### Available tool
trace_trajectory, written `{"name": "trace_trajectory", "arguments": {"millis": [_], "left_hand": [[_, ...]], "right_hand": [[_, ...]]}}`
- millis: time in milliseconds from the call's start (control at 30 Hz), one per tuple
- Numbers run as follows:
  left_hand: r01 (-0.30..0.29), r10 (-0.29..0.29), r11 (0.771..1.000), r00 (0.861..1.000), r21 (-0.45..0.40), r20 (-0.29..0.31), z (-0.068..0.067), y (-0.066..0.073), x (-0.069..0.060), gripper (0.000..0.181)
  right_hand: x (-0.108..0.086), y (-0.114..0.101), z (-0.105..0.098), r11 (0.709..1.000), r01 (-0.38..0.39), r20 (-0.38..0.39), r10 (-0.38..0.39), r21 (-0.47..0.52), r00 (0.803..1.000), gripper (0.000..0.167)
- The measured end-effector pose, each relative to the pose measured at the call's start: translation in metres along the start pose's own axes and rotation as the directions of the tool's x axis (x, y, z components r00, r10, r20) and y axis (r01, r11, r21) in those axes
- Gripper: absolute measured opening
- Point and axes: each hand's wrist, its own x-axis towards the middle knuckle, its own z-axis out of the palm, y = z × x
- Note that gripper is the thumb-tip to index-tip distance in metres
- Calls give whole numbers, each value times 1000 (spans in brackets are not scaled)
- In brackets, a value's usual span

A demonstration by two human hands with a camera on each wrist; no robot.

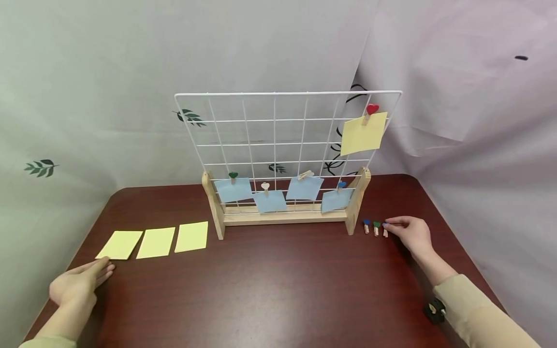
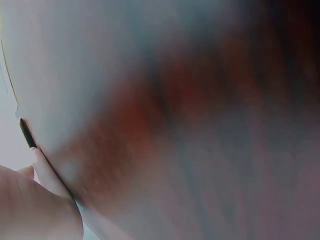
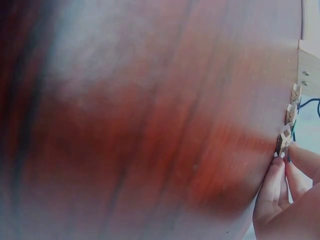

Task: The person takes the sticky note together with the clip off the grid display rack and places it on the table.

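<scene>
Right hand: pinched the rightmost clip, its blue head partly covered, beside two other clips right of the rack. Left hand: at the near edge of the leftmost yellow note; whether it pinched paper could not be told, left wrist view showing mainly blurred tabletop.

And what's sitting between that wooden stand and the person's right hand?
In the head view, a blue-topped clothespin and a green-topped clothespin lie side by side there; the right hand pinches a third clothespin beside them.
</scene>
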Motion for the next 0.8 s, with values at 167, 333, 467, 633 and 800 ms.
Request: {"name": "trace_trajectory", "arguments": {"millis": [167, 333, 467, 633, 800], "left_hand": [[-9, 9, 1000, 1000, 28, 12, -4, -1, -1, 47], [-7, 7, 1000, 999, 6, 31, -5, 0, -1, 46], [-29, 29, 1000, 998, -2, 56, -6, -1, -2, 42], [-85, 86, 996, 991, -12, 104, -4, 0, -7, 36], [-99, 101, 995, 984, -24, 147, 4, 1, -15, 37]], "right_hand": [[0, -1, -1, 1000, -11, 6, 11, 19, 1000, 28], [-3, -2, -5, 998, -64, -1, 64, 25, 998, 35], [-4, -6, -7, 994, -83, -19, 85, 68, 996, 37], [-1, -15, -11, 990, -72, -28, 76, 125, 997, 38], [2, -26, -16, 989, -45, -25, 49, 138, 998, 40]]}}
